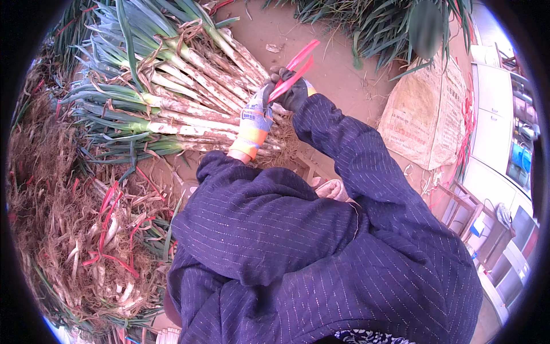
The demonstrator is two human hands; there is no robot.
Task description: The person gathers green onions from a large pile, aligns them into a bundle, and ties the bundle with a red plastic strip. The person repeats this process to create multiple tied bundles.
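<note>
My left hand (pixel 258 114), in a grey work glove with an orange cuff, bends over the lower stalks of a large bundle of long green onions (pixel 202 84). Close against it is my right hand (pixel 292 92), gloved in dark coating. Both hands pinch a red plastic tie strip (pixel 296 71), whose two free ends stick out past the fingers. The onions lie on the ground, with leaves fanned to the left and muddy white stalks towards me. Their roots (pixel 283 139) are partly hidden below my hands and sleeve.
A heap of rooty onions with red ties (pixel 99 241) lies on the left. More green onion leaves (pixel 369 26) are at the back right, near a printed woven sack (pixel 423 116). A wooden stool (pixel 468 210) and white cabinets (pixel 494 99) stand on the right.
</note>
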